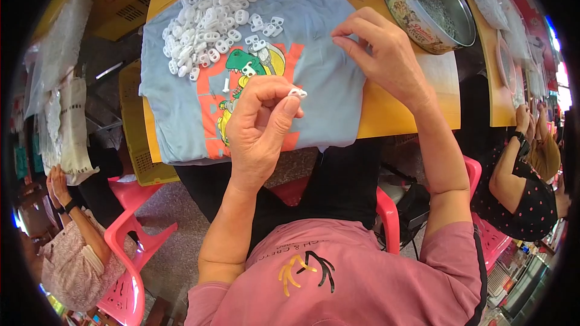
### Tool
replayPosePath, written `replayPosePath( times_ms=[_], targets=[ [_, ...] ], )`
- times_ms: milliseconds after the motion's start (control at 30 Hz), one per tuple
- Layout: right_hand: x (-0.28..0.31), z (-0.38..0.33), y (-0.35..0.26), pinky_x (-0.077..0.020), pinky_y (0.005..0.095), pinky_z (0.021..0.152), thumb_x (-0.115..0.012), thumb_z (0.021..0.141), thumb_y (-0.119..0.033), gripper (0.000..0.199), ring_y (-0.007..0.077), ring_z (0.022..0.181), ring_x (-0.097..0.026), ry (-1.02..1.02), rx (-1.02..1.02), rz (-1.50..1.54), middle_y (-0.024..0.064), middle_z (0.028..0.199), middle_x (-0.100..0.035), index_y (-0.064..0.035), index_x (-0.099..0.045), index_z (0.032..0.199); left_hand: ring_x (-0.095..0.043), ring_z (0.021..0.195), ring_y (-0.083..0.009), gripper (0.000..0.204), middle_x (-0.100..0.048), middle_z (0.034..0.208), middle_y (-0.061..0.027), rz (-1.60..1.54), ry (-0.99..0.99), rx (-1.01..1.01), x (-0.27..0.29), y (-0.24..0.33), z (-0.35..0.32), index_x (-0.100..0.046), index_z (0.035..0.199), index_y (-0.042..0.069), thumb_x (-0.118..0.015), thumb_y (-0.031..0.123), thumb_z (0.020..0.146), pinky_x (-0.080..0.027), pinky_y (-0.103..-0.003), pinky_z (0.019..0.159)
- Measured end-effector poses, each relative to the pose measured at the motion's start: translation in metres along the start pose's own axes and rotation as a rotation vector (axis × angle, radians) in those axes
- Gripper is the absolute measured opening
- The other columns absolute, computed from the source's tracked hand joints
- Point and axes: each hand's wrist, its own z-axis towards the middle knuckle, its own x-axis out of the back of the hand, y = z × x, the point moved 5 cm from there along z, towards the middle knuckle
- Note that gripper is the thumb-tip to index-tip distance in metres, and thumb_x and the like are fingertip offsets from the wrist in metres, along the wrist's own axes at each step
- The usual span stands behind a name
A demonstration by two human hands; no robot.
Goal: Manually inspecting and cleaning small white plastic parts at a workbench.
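Observation:
My left hand [258, 122] is raised over a light blue printed T-shirt [314, 72] spread on the table, pinching a small white plastic piece [297, 92] between thumb and fingertips. My right hand [380, 54] hovers to the right above the shirt, thumb and forefinger pinched together on something too small to make out. A pile of several white plastic pieces [208, 30] lies on the shirt's upper left, with a few loose ones near the green dinosaur print [244, 63].
A round metal tin [432, 9] with small pieces stands at the table's back right. The yellow wooden table [399, 108] carries bags of white parts along its far edge. Pink plastic chairs [130, 235] and seated people flank me left and right.

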Motion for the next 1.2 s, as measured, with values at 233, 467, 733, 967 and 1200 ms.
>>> replayPosePath(
  times_ms=[233,467,733,967,1200],
  targets=[
    [-0.016,0.009,-0.004,-0.0495,0.0355,0.065,-0.07,0.085,-0.014,0.011,0.0263,0.074,-0.063,0.028,0.073,-0.116,0.0079,0.089,-0.063,-0.0053,-0.068,0.091,-0.059,0.08,-0.0084,0.007,-0.056,0.101,-0.0036,-0.013,0.026,0.02,0.001,-0.002,0.0,-0.059,0.102,0.0,-0.061,0.002,0.095,-0.049,-0.022,0.072],
    [-0.015,0.007,-0.006,-0.0499,0.038,0.067,-0.07,0.084,-0.016,0.012,0.0289,0.076,-0.064,-0.042,0.068,-0.157,0.008,0.089,-0.063,-0.0061,-0.067,0.09,-0.059,0.081,-0.0081,0.007,-0.057,0.1,-0.0032,-0.018,0.029,0.01,0.0,-0.002,-0.001,-0.059,0.102,0.001,-0.061,0.003,0.095,-0.048,-0.022,0.073],
    [-0.017,0.023,-0.007,-0.0493,0.0387,0.069,-0.067,0.085,-0.016,0.012,0.0307,0.079,-0.062,-0.215,0.129,-0.093,0.01,0.087,-0.063,-0.0052,-0.064,0.09,-0.058,0.079,-0.0072,0.008,-0.058,0.095,-0.0003,-0.028,0.043,0.028,0.002,-0.003,-0.001,-0.061,0.102,0.002,-0.062,0.006,0.096,-0.048,-0.022,0.071],
    [-0.019,0.023,-0.015,-0.0489,0.0366,0.066,-0.064,0.083,-0.012,0.012,0.0266,0.074,-0.062,-0.222,0.188,-0.165,0.0103,0.079,-0.062,-0.0016,-0.058,0.085,-0.063,0.076,-0.0099,0.012,-0.067,0.096,-0.0058,-0.087,0.082,0.044,0.005,-0.004,0.0,-0.061,0.105,0.001,-0.061,0.01,0.097,-0.05,-0.023,0.069],
    [-0.014,0.004,-0.04,-0.0488,0.0274,0.062,-0.064,0.082,-0.003,0.008,0.0125,0.064,-0.059,-0.253,-0.044,0.337,0.0057,0.07,-0.06,0.0011,-0.059,0.087,-0.067,0.079,-0.0132,0.015,-0.07,0.101,-0.0112,-0.133,0.105,0.057,0.005,-0.003,0.002,-0.061,0.106,0.0,-0.06,0.013,0.098,-0.053,-0.025,0.07]
  ],
)
